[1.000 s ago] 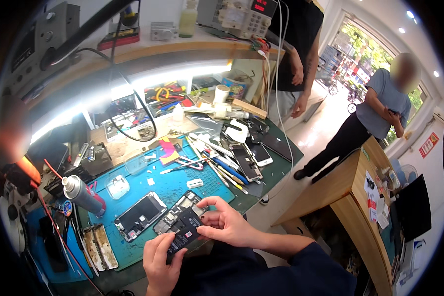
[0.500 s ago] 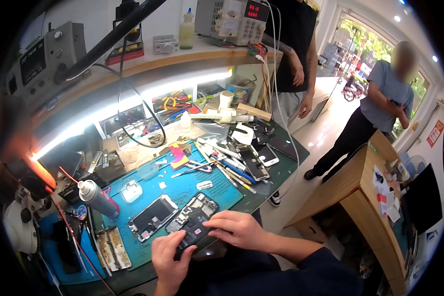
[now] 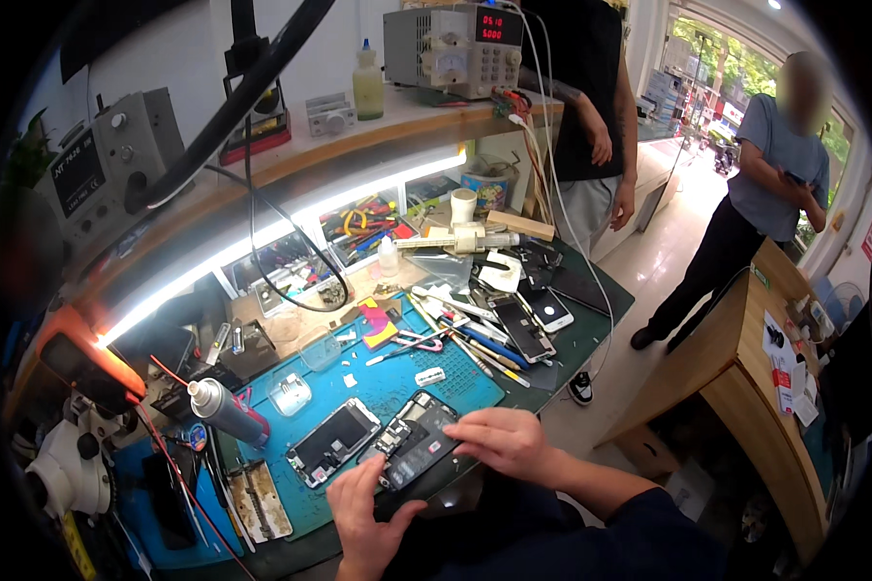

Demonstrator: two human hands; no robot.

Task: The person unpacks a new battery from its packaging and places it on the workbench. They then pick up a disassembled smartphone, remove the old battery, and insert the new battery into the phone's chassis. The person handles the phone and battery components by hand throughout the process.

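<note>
Left hand (image 3: pixel 368 513) and right hand (image 3: pixel 504 441) hold an opened smartphone (image 3: pixel 412 441) by its ends over a blue repair mat (image 3: pixel 397 382), a detached screen (image 3: pixel 334 441) just beside it.

A dark green desk (image 3: pixel 591 324) carries a blue mat (image 3: pixel 397 382). On the mat lie an opened phone (image 3: pixel 415 438), a screen panel (image 3: pixel 333 441), a spray can (image 3: pixel 225 411) and tweezers (image 3: pixel 402 347). Beside the mat, more phones (image 3: pixel 523 327) and pens (image 3: pixel 484 347) lie directly on the desk.
</note>
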